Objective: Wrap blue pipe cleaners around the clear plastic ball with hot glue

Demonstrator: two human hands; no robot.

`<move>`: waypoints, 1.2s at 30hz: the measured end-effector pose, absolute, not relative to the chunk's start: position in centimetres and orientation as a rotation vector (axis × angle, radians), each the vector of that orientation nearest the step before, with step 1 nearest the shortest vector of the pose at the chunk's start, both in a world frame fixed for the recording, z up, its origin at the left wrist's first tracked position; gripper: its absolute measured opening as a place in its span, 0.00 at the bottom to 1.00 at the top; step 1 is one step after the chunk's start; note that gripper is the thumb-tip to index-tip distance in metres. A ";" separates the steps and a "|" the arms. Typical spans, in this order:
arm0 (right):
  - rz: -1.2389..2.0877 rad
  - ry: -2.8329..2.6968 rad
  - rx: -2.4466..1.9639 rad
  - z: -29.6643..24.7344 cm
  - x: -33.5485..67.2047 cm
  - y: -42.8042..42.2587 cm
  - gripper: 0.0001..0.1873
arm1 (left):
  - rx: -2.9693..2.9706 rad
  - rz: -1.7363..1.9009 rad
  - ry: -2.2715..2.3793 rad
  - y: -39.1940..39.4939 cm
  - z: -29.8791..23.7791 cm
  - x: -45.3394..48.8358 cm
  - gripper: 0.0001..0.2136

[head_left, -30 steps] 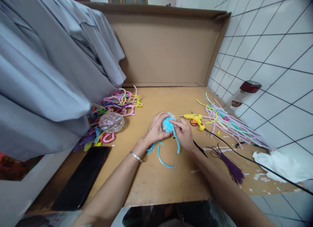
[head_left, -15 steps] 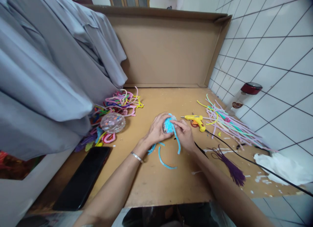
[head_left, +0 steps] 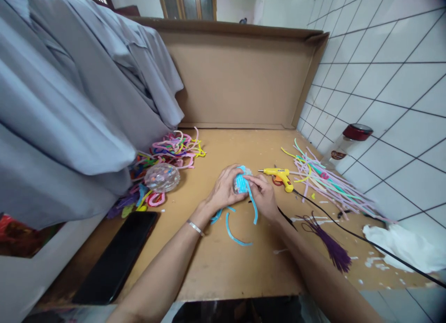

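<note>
My left hand is wrapped around the left side of a small clear container, part of it covered by bright blue fuzzy strips. With closed fingers, my right hand presses a blue pipe cleaner against the container's right side; its loose end hangs down toward the table. Another blue pipe cleaner lies curved on the table below my hands. More blue pieces are beside my left wrist. Right of my hands rests a yellow hot glue gun. My fingers hide much of the container.
On the left are a clear faceted bowl, a tangle of coloured pipe cleaners and a black phone. The right side holds straight pipe cleaners, a jar, a purple bundle of strands, white crumpled material and a black cord.
The whole scene sits slightly lower in the picture, as the camera has tilted up. Both hands keep nearly the same hold on the container and the blue pipe cleaner.
</note>
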State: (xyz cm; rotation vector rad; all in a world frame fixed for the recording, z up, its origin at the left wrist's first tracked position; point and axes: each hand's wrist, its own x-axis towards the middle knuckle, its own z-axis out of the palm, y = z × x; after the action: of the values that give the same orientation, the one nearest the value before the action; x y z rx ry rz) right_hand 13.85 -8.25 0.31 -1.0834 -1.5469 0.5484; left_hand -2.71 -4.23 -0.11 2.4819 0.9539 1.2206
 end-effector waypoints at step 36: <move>0.538 -1.561 -1.099 -0.2 14.0 -8.0 0.17 | 2.559 1.104 1.166 -4.8 0.4 -2.4 0.38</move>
State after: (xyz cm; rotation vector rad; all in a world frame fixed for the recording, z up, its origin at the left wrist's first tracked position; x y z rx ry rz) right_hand 14.01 -8.03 -0.15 -1.0987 -1.5607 0.5383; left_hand -2.42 -4.75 0.42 2.5589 1.1664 1.1041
